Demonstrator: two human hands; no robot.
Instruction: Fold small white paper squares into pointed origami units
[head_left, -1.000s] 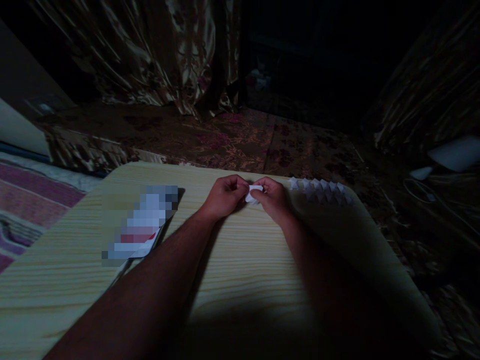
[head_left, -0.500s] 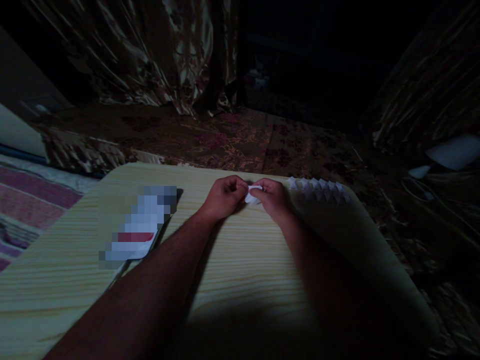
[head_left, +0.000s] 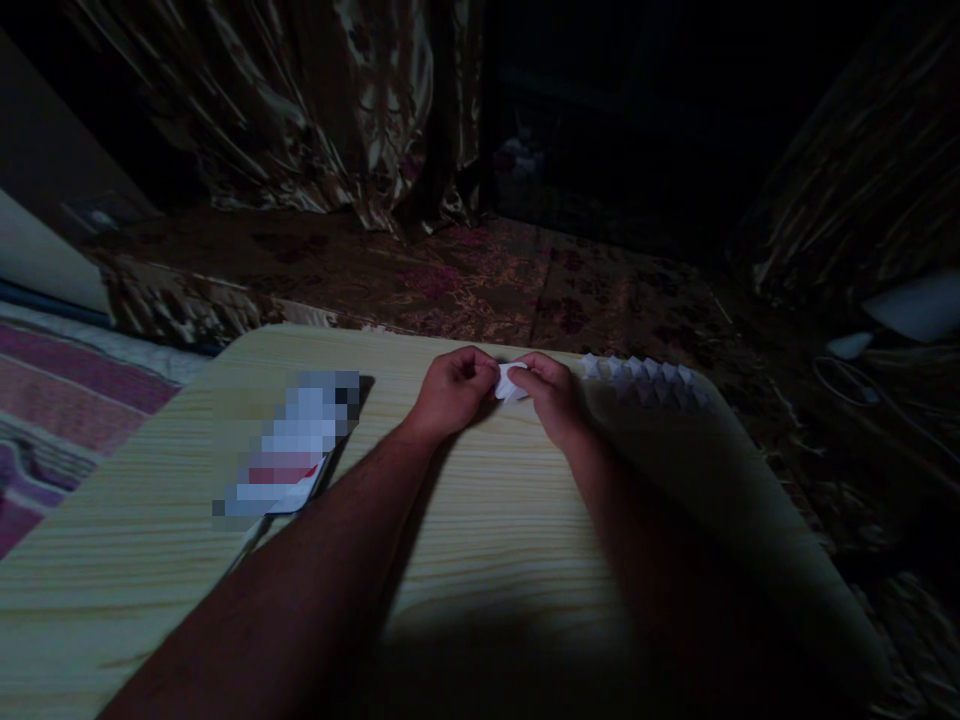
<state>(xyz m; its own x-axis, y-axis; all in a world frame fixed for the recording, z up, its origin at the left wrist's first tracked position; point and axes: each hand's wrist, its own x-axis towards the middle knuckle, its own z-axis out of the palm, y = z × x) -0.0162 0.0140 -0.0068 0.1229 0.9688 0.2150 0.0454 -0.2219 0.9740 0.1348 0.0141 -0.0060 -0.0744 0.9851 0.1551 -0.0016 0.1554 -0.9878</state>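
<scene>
A small white folded paper [head_left: 511, 383] is pinched between my two hands over the far part of the wooden table [head_left: 450, 560]. On its left side, my left hand [head_left: 459, 388] is closed, thumb and fingertips gripping the paper's edge. From the right, my right hand [head_left: 549, 390] is closed on it too, with the thumb lying across the paper. Just beyond that hand, several white folded paper stars [head_left: 651, 372] stand in rows near the table's far right corner. The fingers partly hide the paper, so its exact shape cannot be made out.
Left of my left forearm lies a flat device with a pixelated screen [head_left: 292, 450], a cable at its near end. Patterned curtains [head_left: 390, 120] hang behind a cloth-covered ledge [head_left: 480, 270]. A striped cloth [head_left: 60, 390] is at far left, a white lamp [head_left: 919, 305] at right.
The paper has turned between my fingers and shows a broader white face. Both hands stay closed on it at about the same place. The whole view has shifted slightly.
</scene>
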